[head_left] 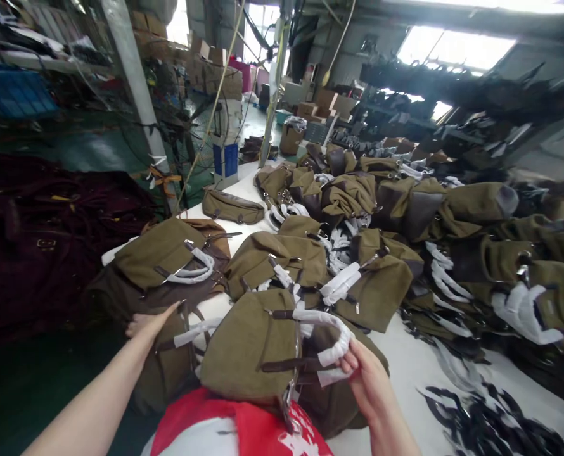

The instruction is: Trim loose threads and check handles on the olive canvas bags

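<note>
Right hand (365,380) pinches the wrapped handle (332,342) of the olive bag (248,345) (six o'clock); left hand (149,323) lies flat, fingers open, on a bag at nine

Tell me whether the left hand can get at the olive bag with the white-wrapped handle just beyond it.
Probably yes. The left hand rests flat on a brown bag's edge, and the olive bag lies right beyond its fingertips, uncovered on top of the stack, with nothing between them.

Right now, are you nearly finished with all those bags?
Hard to say. Many olive bags on the white table already have white wrapping on their handles, so those look done. In hand: the right hand grips the wrapped handle of the nearest bag, while the left hand rests on a brown bag. Loose dark straps lie unused.
</note>
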Action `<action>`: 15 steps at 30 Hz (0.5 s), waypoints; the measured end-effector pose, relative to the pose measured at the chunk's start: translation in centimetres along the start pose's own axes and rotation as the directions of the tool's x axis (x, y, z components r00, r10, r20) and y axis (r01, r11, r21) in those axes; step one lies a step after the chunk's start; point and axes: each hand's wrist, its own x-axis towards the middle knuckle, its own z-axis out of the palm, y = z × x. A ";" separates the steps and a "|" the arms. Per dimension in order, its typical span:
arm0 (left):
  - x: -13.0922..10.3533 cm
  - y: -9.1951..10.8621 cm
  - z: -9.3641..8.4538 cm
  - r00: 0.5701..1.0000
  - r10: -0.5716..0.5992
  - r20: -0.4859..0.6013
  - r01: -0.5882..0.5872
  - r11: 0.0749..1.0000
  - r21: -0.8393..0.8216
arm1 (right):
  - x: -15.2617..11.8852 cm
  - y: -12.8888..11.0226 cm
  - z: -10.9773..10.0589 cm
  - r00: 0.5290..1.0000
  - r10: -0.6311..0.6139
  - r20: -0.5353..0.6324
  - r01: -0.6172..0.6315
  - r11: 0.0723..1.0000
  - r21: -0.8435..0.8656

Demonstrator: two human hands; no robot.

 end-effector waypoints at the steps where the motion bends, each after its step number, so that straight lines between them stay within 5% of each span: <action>1: 1.6 -1.5 -0.2 0.998 -0.060 0.001 0.060 0.998 0.026 | 0.0 -0.1 0.2 1.000 0.009 -0.004 -0.009 1.000 -0.016; 5: 3.2 -5.1 -0.1 0.990 -0.115 0.082 0.109 0.991 0.074 | -0.1 -0.5 1.5 1.000 0.009 -0.004 -0.009 0.997 -0.073; 8: 1.9 -4.5 -1.0 0.989 0.087 0.118 -0.106 0.981 0.163 | -0.7 -0.6 2.7 0.999 -0.028 -0.021 0.026 0.996 -0.087; 11: -0.2 -0.8 -3.4 0.934 0.348 0.080 -0.357 0.908 0.220 | -2.4 -1.1 4.0 0.999 -0.046 -0.017 0.044 0.995 -0.088; 15: -3.3 9.4 -7.8 0.806 0.592 0.004 -0.564 0.767 0.306 | -6.3 -3.0 6.5 0.998 -0.056 0.033 0.058 0.997 -0.052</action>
